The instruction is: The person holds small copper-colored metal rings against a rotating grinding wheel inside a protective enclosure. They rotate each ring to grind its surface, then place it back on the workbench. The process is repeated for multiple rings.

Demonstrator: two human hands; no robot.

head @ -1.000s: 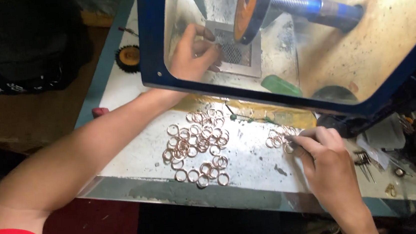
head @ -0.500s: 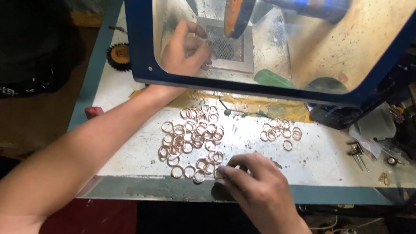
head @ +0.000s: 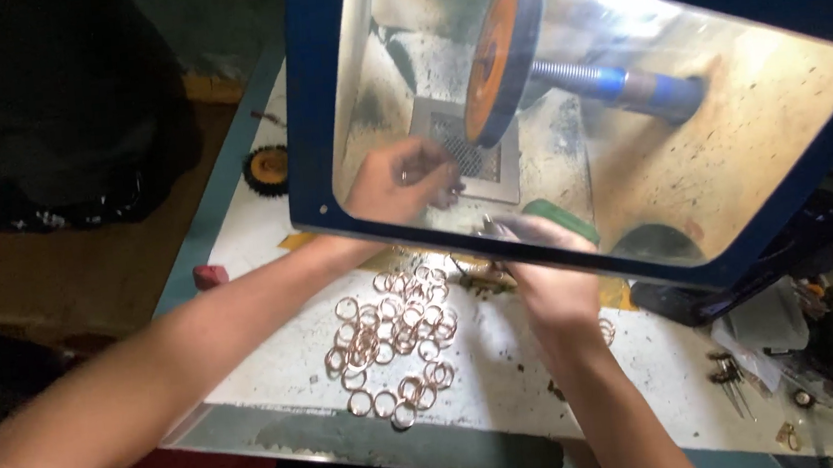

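Behind a clear, blue-framed shield [head: 308, 123], my left hand [head: 400, 180] pinches a small metal ring just left of the orange polishing wheel [head: 493, 57]. It hovers over a square metal grate [head: 479, 163]. My right hand [head: 548, 271] is at the shield's lower edge with its fingertips tucked under it, closed on a small ring. A pile of several copper-coloured rings [head: 391, 339] lies on the white bench [head: 499, 377], below my left forearm and left of my right wrist.
The wheel sits on a blue shaft [head: 630, 87]. A green block [head: 564, 217] lies inside the shield. Outside are a small black and orange wheel [head: 268, 169], a red lump [head: 209, 275], a few rings [head: 607, 331] and small metal parts [head: 740, 368] at the right.
My right hand went from the small group of rings on the right to the front of the big pile, then up to the shield's lower edge. My left hand stayed by the wheel.
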